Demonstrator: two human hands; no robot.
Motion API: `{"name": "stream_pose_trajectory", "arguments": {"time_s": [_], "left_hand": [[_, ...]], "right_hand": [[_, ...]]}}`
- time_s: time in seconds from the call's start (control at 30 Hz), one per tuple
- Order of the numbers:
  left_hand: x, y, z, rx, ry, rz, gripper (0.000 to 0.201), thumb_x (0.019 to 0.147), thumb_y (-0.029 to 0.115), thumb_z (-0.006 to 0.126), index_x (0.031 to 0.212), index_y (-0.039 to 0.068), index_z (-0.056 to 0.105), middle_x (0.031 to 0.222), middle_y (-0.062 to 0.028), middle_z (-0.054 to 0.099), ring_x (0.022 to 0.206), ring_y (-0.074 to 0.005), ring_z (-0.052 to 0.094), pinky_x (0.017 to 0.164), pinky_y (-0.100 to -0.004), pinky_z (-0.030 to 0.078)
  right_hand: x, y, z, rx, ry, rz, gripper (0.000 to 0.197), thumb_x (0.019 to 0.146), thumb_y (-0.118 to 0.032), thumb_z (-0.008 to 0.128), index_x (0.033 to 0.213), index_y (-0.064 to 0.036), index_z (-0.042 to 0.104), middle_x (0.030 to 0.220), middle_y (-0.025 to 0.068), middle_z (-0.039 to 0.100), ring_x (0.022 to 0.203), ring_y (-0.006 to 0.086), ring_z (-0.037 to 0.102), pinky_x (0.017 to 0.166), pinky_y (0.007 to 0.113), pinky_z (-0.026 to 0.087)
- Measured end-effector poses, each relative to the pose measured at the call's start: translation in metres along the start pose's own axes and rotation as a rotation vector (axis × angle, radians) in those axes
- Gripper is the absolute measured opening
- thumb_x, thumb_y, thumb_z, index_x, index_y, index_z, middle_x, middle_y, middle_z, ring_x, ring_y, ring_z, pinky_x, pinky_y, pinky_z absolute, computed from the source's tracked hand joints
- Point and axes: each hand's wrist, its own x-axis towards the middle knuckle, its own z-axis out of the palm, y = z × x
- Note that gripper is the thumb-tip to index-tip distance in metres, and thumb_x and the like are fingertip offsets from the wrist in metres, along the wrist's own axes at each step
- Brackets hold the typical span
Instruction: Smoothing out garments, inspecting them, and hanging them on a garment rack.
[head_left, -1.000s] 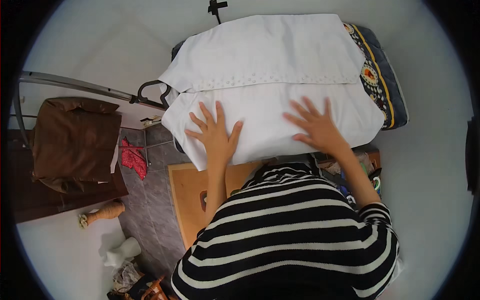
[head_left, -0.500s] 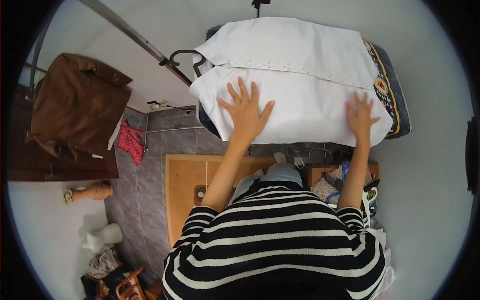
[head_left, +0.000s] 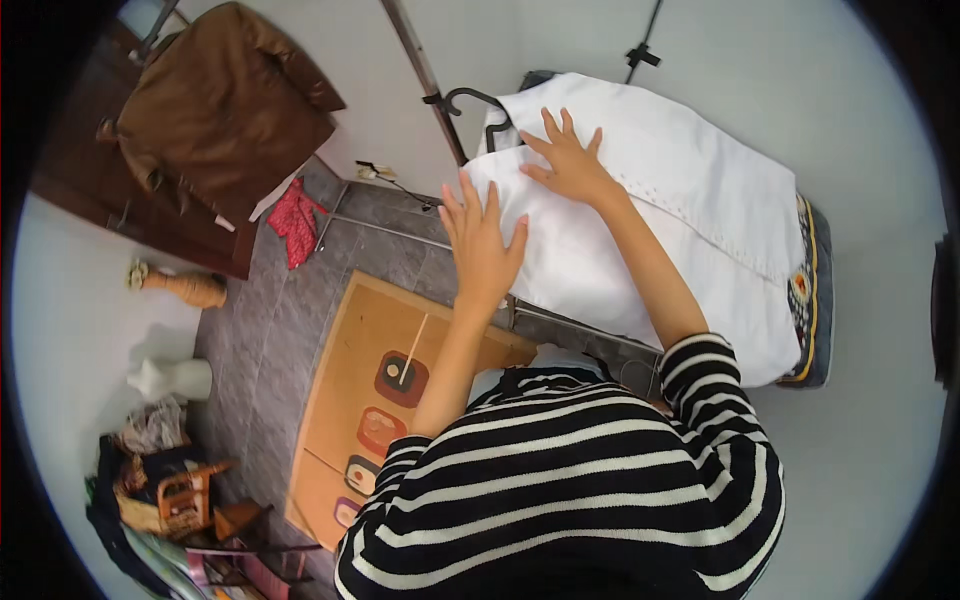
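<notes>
A white garment (head_left: 700, 190) with a row of small dots along its middle lies spread over a dark, pattern-edged padded surface (head_left: 818, 300). The hook of a black hanger (head_left: 475, 95) sticks out at the garment's left end. My left hand (head_left: 484, 245) is open, fingers spread, at the garment's left edge; whether it touches the cloth I cannot tell. Farther right, my right hand (head_left: 572, 165) is open with fingers apart, over the cloth just right of the hanger. Neither hand holds anything.
A metal pole (head_left: 425, 80) rises beside the hanger hook. At the left hang a brown jacket (head_left: 225, 110) and, lower, a red dotted cloth (head_left: 293, 222). A vase (head_left: 185, 287), a white bust form (head_left: 170, 379) and a wooden chair (head_left: 190, 500) stand along the left wall. A tan patterned mat (head_left: 345, 350) covers some floor.
The view has turned toward the left. My right hand has moved from the garment's right end to near the hanger; my left hand has shifted to the garment's left edge.
</notes>
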Motion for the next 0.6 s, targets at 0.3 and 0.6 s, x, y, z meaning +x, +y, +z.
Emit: {"name": "stream_pose_trajectory", "arguments": {"time_s": [0.3, 0.6], "left_hand": [[0.001, -0.019, 0.007, 0.063, -0.107, -0.413, 0.058, 0.09, 0.05, 0.041, 0.109, -0.001, 0.063, 0.139, -0.0309, 0.031, 0.134, -0.0498, 0.011, 0.105, -0.0614, 0.007], [0.003, -0.055, 0.032, -0.325, -0.202, -0.509, 0.041, 0.082, 0.037, 0.058, 0.111, 0.008, 0.064, 0.144, -0.0245, 0.028, 0.136, -0.0468, 0.008, 0.104, -0.063, 0.005]], "right_hand": [[0.097, 0.007, 0.043, -0.046, 0.107, 0.01, 0.06, 0.088, -0.05, 0.046, 0.137, -0.017, 0.038, 0.15, 0.0174, 0.014, 0.139, 0.0382, 0.002, 0.091, 0.079, 0.001], [0.11, 0.015, 0.045, 0.057, 0.117, -0.055, 0.037, 0.08, -0.022, 0.059, 0.117, -0.02, 0.059, 0.143, 0.0139, 0.032, 0.136, 0.0394, 0.018, 0.089, 0.081, 0.003]]}}
